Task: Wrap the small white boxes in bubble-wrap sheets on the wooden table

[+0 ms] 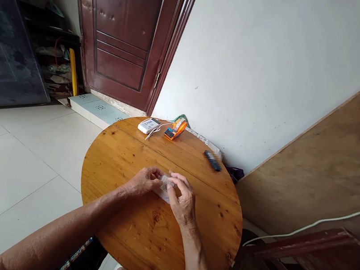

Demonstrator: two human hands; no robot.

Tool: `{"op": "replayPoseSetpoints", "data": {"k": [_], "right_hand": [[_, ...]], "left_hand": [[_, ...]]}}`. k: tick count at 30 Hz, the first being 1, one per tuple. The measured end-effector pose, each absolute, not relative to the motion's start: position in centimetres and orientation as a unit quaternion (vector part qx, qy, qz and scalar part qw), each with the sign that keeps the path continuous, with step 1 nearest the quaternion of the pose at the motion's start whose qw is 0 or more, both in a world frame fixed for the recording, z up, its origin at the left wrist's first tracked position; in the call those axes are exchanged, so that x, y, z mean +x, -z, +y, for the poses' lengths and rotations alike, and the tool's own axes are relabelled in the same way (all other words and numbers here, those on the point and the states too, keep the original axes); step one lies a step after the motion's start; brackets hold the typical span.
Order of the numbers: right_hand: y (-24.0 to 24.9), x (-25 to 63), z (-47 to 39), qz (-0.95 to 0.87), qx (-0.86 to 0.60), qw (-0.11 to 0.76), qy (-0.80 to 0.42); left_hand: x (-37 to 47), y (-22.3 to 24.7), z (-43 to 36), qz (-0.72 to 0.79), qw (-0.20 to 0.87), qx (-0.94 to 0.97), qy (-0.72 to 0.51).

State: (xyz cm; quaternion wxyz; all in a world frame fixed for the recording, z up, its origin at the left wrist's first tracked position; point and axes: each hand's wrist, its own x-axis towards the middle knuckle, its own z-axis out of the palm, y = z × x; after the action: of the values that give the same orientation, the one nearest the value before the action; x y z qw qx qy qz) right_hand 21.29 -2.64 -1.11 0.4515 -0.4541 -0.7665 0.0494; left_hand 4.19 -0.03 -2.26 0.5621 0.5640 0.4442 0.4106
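Note:
Over the middle of the round wooden table (150, 243), a small whitish, see-through packet or sheet (163, 192) lies between my two hands. My left hand (146, 181) pinches its left side between thumb and fingers. On the other side, my right hand (184, 198) has curled fingers, with thumb and fingertips at its upper right edge. Some print or pattern shows faintly on it; what it is exactly cannot be made out.
At the table's far edge are a white device (149, 125) with a cable and an orange tape dispenser (175, 130). A dark, blurred object (212, 160) lies at the right. Behind stand a wall and a brown door (124, 32); a dark red wooden chair (309, 262) is at the right.

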Motion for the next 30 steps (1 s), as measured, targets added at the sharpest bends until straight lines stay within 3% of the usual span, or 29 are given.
{"op": "replayPoseSetpoints", "data": {"k": [9,15,25,30], "right_hand": [[1.36,21.43,-2.53,-0.795,-0.461,0.395,0.023],[1.21,21.3,-2.69,-0.788,-0.459,0.408,0.046],[0.79,21.74,-2.68,-0.737,-0.469,0.485,-0.044],[0.95,22.14,-2.37,-0.749,-0.461,0.468,-0.093]], "left_hand": [[4.15,1.41,-0.08,0.439,0.589,0.544,-0.406],[4.18,1.34,0.02,0.438,0.601,0.528,-0.41],[4.0,1.6,0.03,0.437,0.603,0.525,-0.413],[3.89,2.04,0.17,0.429,0.607,0.523,-0.418]]}}
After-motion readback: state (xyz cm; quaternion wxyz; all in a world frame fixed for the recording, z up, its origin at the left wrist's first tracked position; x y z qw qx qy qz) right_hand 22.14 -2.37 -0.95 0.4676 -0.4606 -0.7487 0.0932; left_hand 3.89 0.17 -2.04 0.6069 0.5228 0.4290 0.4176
